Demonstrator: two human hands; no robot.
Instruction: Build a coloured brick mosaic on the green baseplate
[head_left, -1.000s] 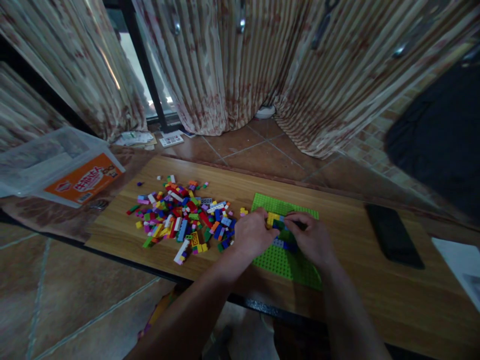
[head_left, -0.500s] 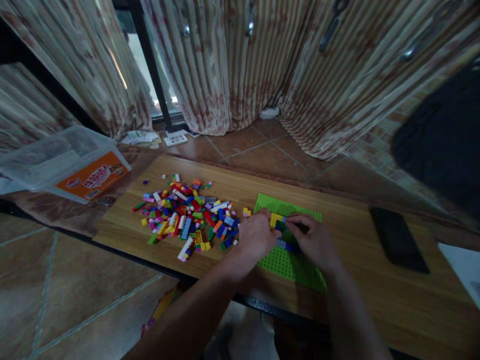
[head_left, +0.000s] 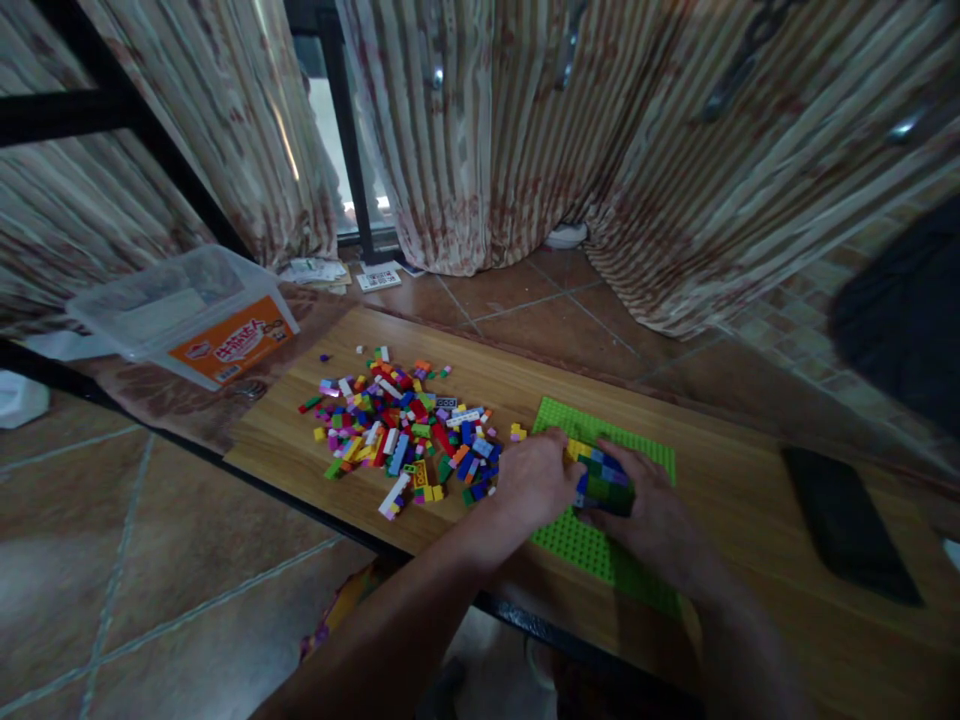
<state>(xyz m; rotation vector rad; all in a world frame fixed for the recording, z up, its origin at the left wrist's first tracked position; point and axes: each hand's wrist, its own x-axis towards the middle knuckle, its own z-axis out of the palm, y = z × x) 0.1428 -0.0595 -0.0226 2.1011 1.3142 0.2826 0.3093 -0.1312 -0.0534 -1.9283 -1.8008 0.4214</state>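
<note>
A multicoloured toy-brick build (head_left: 606,484), with blue, green and yellow bricks, sits over the bright green studded baseplate (head_left: 574,542). My right hand (head_left: 651,505) grips it from the right, thumb on the near side and fingers on the far side. On the left, my left hand (head_left: 534,478) is closed with its curled fingertips against the build's left end. Fingers hide part of the build, and I cannot tell whether its underside touches the baseplate. Loose toy bricks (head_left: 405,425) lie in a spread pile left of my left hand.
The wooden tabletop (head_left: 720,560) carries a dark flat phone-like object (head_left: 847,520) at the right. Beyond its left end stands a clear plastic bin (head_left: 176,310) with an orange label. Striped curtains (head_left: 465,150) hang behind the table.
My right hand has gone from fingertip contact to a wider hold round the build, whose side now shows more. The whole view has shifted, moving the table rightward in the picture.
</note>
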